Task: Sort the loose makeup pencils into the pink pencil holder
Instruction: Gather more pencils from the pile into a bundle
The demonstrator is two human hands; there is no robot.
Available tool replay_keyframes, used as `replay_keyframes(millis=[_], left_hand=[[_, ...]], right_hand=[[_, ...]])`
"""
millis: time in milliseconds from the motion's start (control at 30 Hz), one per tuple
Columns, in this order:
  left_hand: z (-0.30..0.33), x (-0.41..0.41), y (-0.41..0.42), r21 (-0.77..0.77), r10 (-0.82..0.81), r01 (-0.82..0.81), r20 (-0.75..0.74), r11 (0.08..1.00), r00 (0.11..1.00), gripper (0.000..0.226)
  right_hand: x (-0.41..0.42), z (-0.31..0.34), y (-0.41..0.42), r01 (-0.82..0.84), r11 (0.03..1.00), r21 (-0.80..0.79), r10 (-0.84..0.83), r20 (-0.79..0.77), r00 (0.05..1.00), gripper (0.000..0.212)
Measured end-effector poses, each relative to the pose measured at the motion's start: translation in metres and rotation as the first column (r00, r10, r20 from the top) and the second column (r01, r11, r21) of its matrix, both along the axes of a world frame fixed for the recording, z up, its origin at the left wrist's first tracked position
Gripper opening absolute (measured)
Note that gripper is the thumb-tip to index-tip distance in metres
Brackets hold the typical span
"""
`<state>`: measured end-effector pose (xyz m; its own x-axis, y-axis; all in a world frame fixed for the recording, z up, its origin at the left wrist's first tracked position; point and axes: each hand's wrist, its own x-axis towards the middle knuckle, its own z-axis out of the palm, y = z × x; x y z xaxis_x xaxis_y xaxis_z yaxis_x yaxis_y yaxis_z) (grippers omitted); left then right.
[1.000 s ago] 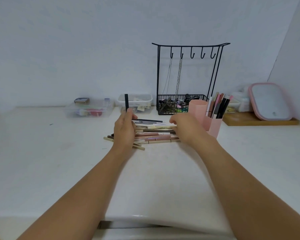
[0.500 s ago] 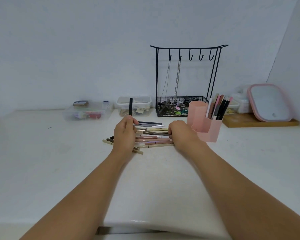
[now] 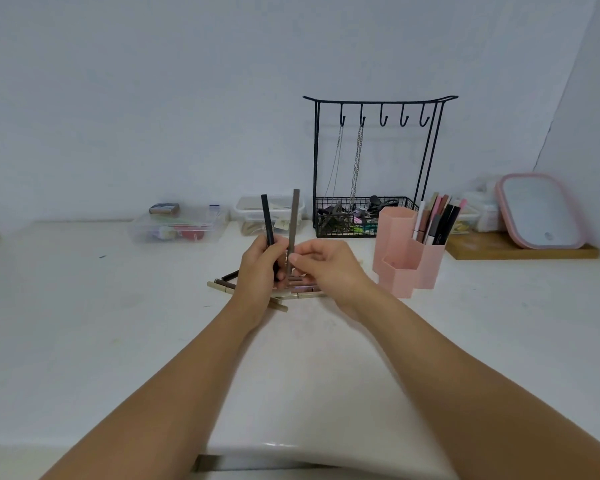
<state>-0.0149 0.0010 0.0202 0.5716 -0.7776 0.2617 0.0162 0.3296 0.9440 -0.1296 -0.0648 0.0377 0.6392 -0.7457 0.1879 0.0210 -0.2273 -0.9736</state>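
My left hand [image 3: 262, 271] is closed on a black pencil [image 3: 266, 218] that stands upright. A brown pencil [image 3: 294, 221] stands upright right beside it, and the fingertips of my right hand [image 3: 326, 268] pinch its lower part; it touches my left hand's fingers too. Under both hands several loose makeup pencils [image 3: 303, 289] lie in a pile on the white table. The pink pencil holder [image 3: 397, 251] stands just right of the pile, with several pencils [image 3: 437, 220] upright in its back right compartment.
Behind the pile stands a black wire jewelry stand [image 3: 378, 102] with chains and a basket of clips. Two clear plastic boxes [image 3: 179, 228] sit at the back left. At the far right a pink-framed mirror [image 3: 541, 213] leans on a wooden board [image 3: 520, 252].
My right hand has lifted a brown pencil off the pile and brought it upright next to the black pencil in my left hand. Both hands have risen a little.
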Motion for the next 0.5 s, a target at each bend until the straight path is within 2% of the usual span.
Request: replay_keyframes(millis=[133, 233, 300, 367, 400, 433, 500], left_hand=[[-0.001, -0.006, 0.0, 0.025, 0.004, -0.006, 0.058, 1.0, 0.998, 0.01], [-0.003, -0.005, -0.003, 0.067, 0.033, -0.044, 0.152, 0.997, 0.988, 0.022], [-0.004, -0.001, -0.003, 0.066, 0.06, -0.073, 0.183, 0.995, 0.981, 0.027], [-0.004, 0.002, -0.003, 0.048, 0.086, -0.095, 0.159, 0.994, 0.984, 0.03], [-0.003, 0.004, -0.002, 0.05, 0.106, -0.114, 0.143, 0.992, 0.984, 0.031], [-0.002, 0.005, -0.001, 0.06, 0.123, -0.132, 0.13, 0.989, 0.984, 0.032], [-0.002, 0.007, -0.001, 0.077, 0.154, -0.161, 0.096, 0.984, 0.983, 0.035]], right_hand=[[0.006, -0.006, 0.009, -0.011, 1.0, -0.002, 0.011, 0.047, 0.999, 0.009], [0.006, -0.005, 0.011, 0.001, 1.0, -0.026, 0.0, 0.044, 0.999, 0.007], [0.002, 0.001, 0.004, 0.052, 0.993, -0.106, -0.052, 0.002, 0.999, 0.006], [-0.009, 0.013, -0.013, 0.177, 0.913, -0.369, -0.226, -0.096, 0.969, 0.009], [-0.018, 0.019, -0.021, 0.166, 0.849, -0.502, -0.289, -0.179, 0.94, 0.01], [-0.026, 0.025, -0.028, 0.092, 0.8, -0.593, -0.324, -0.297, 0.898, 0.012], [-0.039, 0.028, -0.038, -0.096, 0.774, -0.625, -0.338, -0.537, 0.773, 0.013]])
